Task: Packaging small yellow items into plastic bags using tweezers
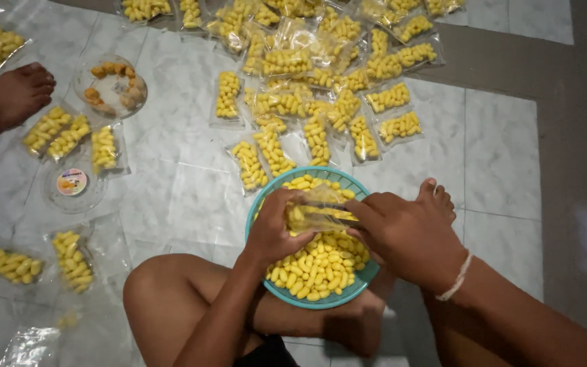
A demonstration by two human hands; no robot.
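A teal basket (361, 277) full of small yellow snack pieces (317, 266) rests on my crossed legs. Over it, my left hand (273, 228) and my right hand (402, 234) both grip a small clear plastic bag (317, 212) that holds a few yellow pieces. The left hand pinches the bag's left side. The right hand's fingers are at its right edge. A white band circles my right wrist (458, 277).
Several filled clear bags of yellow pieces (321, 81) lie spread on the marble floor ahead, more at the left (69, 136) and lower left (11, 265). A round clear container with brownish snacks (111, 87) and a lid (73, 183) sit left. Another person's foot (8, 98) rests far left.
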